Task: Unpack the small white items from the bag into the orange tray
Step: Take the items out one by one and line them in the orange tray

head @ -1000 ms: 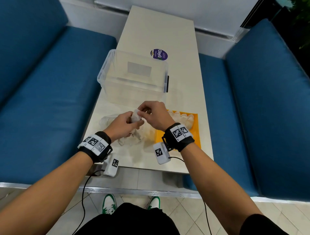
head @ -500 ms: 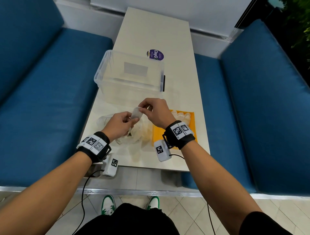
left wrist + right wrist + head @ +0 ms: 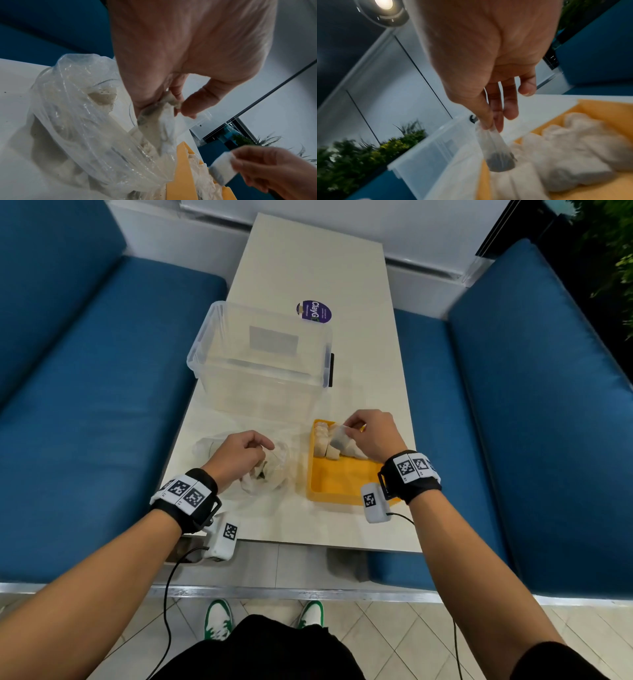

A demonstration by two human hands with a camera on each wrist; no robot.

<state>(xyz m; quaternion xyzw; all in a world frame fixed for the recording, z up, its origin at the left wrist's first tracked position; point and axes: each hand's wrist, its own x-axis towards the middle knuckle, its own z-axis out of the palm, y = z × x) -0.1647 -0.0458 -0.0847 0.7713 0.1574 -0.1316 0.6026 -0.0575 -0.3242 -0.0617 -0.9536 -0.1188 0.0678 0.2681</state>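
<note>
The right hand [image 3: 371, 433] hangs over the far end of the orange tray [image 3: 337, 486], its thumb and fingers [image 3: 494, 121] pinching the top of one small white sachet [image 3: 496, 151], which dangles with a dark clump at its bottom just above the pile of white sachets [image 3: 329, 445] already lying in the tray's far half. In the left wrist view the same sachet [image 3: 223, 168] shows as a white packet held in the right hand [image 3: 274, 171] beyond the tray's edge [image 3: 180, 175]. The left hand [image 3: 239, 455] sits to the left of the tray, fingers [image 3: 178, 89] and thumb curled and gripping the crumpled rim of the clear plastic bag [image 3: 82, 121], which slumps on the counter [image 3: 308, 268] just beside the tray with more pale sachets visible through its film. The bag [image 3: 270, 470] lies near the counter's near edge, between the left hand and the tray. Farther along the counter stands a clear plastic bin [image 3: 263, 354], close to the tray's far end, and beyond it a round purple sticker [image 3: 314, 311]. Blue cushioned benches [image 3: 85, 405] flank the counter on both sides.
</note>
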